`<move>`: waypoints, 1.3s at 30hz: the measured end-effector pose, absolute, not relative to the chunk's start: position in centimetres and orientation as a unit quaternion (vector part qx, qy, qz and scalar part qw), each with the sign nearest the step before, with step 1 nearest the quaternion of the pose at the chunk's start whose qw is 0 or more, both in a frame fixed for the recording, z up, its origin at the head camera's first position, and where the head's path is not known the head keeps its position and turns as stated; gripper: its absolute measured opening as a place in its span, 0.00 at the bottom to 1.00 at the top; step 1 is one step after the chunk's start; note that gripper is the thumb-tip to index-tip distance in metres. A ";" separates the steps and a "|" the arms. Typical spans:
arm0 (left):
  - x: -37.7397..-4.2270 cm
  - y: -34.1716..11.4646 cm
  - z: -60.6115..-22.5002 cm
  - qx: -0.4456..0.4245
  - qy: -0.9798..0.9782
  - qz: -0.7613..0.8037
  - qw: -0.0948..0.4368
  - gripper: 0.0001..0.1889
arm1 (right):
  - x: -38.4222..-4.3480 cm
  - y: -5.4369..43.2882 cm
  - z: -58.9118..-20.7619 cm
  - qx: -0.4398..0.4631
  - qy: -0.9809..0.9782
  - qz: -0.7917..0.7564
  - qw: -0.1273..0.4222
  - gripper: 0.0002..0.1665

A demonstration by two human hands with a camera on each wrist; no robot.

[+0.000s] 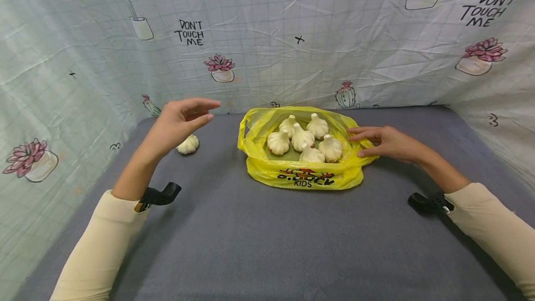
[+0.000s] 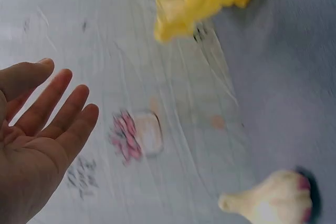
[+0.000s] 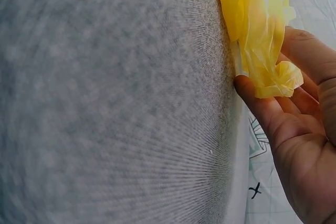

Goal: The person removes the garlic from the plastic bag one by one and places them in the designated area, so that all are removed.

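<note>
A yellow plastic bag (image 1: 261, 173) stands with its mouth spread wide, and several garlic bulbs (image 1: 302, 138) lie inside. At its right rim my right hand (image 1: 388, 144) holds the plastic between thumb and fingers; a bunched end of the bag (image 3: 262, 72) shows there in the right wrist view. My left hand (image 1: 175, 120) is raised left of the bag, thumb and fingers apart with nothing between them. Below and behind that hand, a single garlic bulb (image 1: 189, 145) rests on the table, partly hidden; in the left wrist view this bulb (image 2: 275, 200) appears at the lower right.
A grey cloth covers the table (image 1: 271, 245). Behind and at both sides hangs a pale curtain (image 1: 267, 59) printed with potted plants and lettering. Black straps with small devices (image 1: 160, 195) sit on both wrists.
</note>
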State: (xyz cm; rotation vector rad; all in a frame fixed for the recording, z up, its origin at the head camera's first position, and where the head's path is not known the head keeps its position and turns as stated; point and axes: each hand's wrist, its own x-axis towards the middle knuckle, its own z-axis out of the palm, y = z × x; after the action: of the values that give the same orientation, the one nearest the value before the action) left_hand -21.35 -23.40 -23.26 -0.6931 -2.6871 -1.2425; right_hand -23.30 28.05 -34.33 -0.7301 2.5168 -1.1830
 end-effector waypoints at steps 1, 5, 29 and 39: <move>-21.2 -23.0 -23.3 -0.240 -0.881 -0.405 0.049 0.17 | -23.3 28.0 -34.3 -0.252 0.867 -0.409 0.133 0.30; -20.7 -21.6 -23.4 -0.287 -0.869 -0.400 0.043 0.16 | -23.3 28.0 -34.2 -0.256 0.863 -0.413 0.136 0.30; -20.1 -14.6 -24.3 -0.420 -0.821 -0.387 -0.006 0.18 | -23.3 27.9 -34.3 -0.261 0.868 -0.401 0.136 0.29; -21.6 -10.8 -26.5 -0.469 -0.810 -0.345 -0.063 0.20 | -23.2 27.6 -34.4 -0.262 0.872 -0.393 0.131 0.29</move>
State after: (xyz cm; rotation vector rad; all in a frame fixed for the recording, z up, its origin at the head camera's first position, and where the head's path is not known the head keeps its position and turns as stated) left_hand -21.64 -10.84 -26.55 -1.5358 -2.6546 -1.1309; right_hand -23.24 27.64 -34.35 -0.7613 2.5314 -1.1420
